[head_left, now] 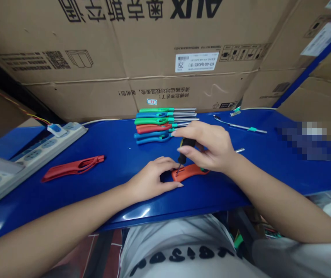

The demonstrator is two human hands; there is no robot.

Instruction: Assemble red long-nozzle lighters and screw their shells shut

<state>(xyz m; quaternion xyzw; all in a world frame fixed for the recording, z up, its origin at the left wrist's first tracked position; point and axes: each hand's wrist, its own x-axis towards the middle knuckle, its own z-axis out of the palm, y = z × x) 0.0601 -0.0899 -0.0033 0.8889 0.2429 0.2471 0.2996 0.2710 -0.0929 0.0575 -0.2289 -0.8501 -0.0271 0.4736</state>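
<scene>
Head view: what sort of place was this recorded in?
Probably an assembly or repair workbench: a glossy blue tabletop bears a row of green, blue and red plastic handles with metal tubes, and the right hand holds a black-handled screwdriver.

Facing you, the cardboard carton (pixel 153 42) bears upside-down print: the brand AUX with 奥克斯空调, and lower down 师傅您辛苦了!请在搬运时对我温柔些,谢谢您! Its white label (pixel 197 62), also inverted, carries a model code that appears to begin KFR-46G. Near the carton's bottom, a small blue-framed tag (pixel 151 101) shows red digits, seemingly 37. You cannot make out the dark lettering on your shirt (pixel 179 235) with certainty.
</scene>
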